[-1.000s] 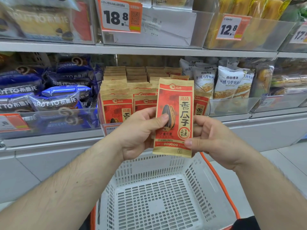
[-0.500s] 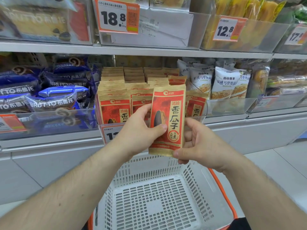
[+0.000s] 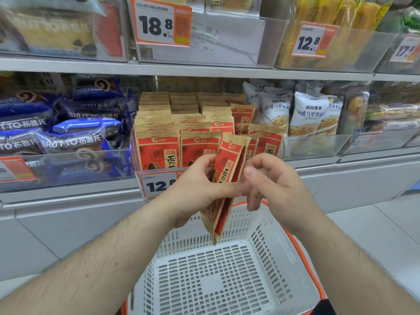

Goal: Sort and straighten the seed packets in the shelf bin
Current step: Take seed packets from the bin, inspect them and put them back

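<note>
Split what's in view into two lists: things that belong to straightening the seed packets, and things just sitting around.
Part of the job:
held seed packets, gripped by the left hand
right hand, at their edge
seed packets in the bin
clear shelf bin

Just lying about:
white basket
blue Brutto packs
white bread bags
18.8 price tag

Red-and-tan seed packets (image 3: 156,146), blue snack bags (image 3: 68,142), a white perforated basket (image 3: 211,280) rimmed orange.
</note>
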{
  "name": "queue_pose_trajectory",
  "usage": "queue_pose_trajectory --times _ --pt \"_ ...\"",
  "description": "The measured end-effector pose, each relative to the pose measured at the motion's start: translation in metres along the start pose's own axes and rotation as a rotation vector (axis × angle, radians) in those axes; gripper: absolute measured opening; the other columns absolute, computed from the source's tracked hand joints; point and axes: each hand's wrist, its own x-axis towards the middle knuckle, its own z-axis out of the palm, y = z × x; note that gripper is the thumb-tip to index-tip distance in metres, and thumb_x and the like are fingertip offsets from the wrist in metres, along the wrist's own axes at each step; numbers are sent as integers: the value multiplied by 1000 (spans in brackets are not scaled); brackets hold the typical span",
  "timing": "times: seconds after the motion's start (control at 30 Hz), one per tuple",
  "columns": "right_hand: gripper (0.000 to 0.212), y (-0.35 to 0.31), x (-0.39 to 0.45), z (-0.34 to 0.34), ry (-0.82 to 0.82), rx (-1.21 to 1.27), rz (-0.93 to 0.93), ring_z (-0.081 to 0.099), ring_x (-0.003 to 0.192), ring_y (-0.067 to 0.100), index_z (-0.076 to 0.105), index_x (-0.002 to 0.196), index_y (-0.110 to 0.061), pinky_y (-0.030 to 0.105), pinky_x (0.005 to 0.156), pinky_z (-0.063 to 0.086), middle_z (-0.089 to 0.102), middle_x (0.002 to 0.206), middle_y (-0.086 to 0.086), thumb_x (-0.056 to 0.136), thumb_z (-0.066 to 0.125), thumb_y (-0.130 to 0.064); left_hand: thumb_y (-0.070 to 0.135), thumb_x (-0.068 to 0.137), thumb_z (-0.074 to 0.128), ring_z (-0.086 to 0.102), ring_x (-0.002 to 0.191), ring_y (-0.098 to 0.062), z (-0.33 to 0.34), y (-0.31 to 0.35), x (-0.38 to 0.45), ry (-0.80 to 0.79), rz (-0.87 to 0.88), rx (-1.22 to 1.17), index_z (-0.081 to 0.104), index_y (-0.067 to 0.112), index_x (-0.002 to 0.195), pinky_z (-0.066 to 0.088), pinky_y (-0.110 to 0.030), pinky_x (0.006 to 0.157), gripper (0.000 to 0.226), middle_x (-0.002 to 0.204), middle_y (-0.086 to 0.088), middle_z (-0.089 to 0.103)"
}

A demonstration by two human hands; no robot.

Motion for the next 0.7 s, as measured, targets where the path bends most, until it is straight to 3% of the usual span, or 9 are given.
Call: queue_pose_trajectory --times 0.1,0.3,0.4,0.47,0.57,0.7 --pt "22 0 1 4 90 1 -18 56 48 16 59 82 -15 25 49 47 63 59 1 96 53 -30 41 46 87 70 98 -7 3 -3 0 -54 -11 10 55 30 124 55 -32 85 85 105 9 73" --pt "26 2 1 6 95 -63 -25 58 49 11 62 81 -8 19 47 45 63 59 -4 102 46 -7 43 52 86 70 100 -5 8 -6 1 -2 -10 48 54 32 123 54 -37 97 79 104 13 74" --pt "34 2 1 9 54 -27 -12 55 46 11 59 70 -16 20 45 44 59 57 -7 101 47 -7 34 64 82 71 97 -8 12 -5 2 14 60 -26 56 27 124 55 -40 89 66 100 11 75" --pt "25 0 2 9 18 55 10 53 42 15 59 73 -11 24 43 43 60 56 -2 95 48 -17 24 70 74 70 85 -14 11 -1 0 -63 53 -131 61 19 120 51 -42 79 51 91 3 73" --pt "27 2 4 8 -19 188 47 49 38 19 57 77 1 27 40 39 61 56 11 86 47 -22 26 75 68 66 79 -28 6 1 -4 -292 35 -267 63 8 104 40 -53 79 34 87 -22 64" --pt "28 4 6 8 -32 254 65 46 37 21 57 74 3 24 37 37 57 62 24 84 49 -22 30 75 64 66 73 -29 4 0 -3 -387 8 -310 61 6 89 35 -57 83 27 85 -26 64"
